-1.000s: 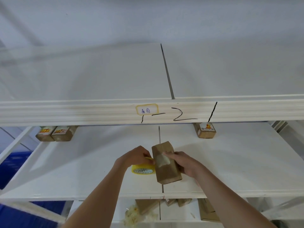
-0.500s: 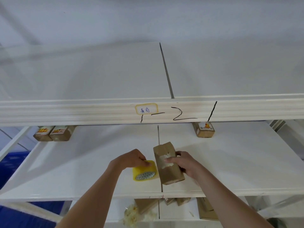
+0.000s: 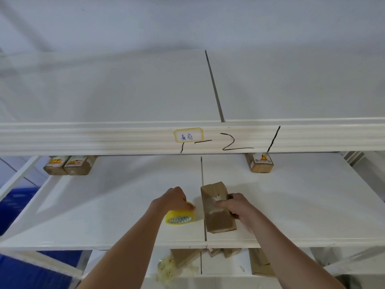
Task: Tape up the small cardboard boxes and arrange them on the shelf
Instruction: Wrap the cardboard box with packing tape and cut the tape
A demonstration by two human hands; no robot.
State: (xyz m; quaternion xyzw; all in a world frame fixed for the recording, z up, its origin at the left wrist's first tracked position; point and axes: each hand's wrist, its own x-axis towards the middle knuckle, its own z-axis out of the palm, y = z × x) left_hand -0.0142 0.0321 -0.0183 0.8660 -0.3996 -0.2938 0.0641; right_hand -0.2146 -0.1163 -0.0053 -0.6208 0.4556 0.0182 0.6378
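White laminate shelving (image 3: 302, 205) fills the view, its middle board split by a narrow seam that runs from front to back. At the centre of this board stands the small brown cardboard box (image 3: 217, 207), tilted and resting on the surface just to the right of the seam, with a strip of clear tape glinting across its top face. My right hand (image 3: 235, 207) grasps the box from its 3 o'clock side, fingers curled over the taped area. At the box's 9 o'clock, just beside it but apart from it, lies the yellow roll of packing tape (image 3: 180, 216), its open core facing me. My left hand (image 3: 171, 200) grips the roll from above, fingers wrapped over its rim. At 10 o'clock from the box, well apart near the back of the board, sit two labelled brown boxes (image 3: 69, 165) touching side by side. At 1 o'clock, also at the back, sits one more labelled brown box (image 3: 261, 163). Above, the cream front rail (image 3: 83, 138) of the upper shelf carries a yellow-bordered handwritten label (image 3: 188, 135) and black marker strokes. Below the front edge, at 6 o'clock, more brown cardboard boxes (image 3: 260, 262) and a clump of pale shredded filling (image 3: 166, 270) lie on a lower level.
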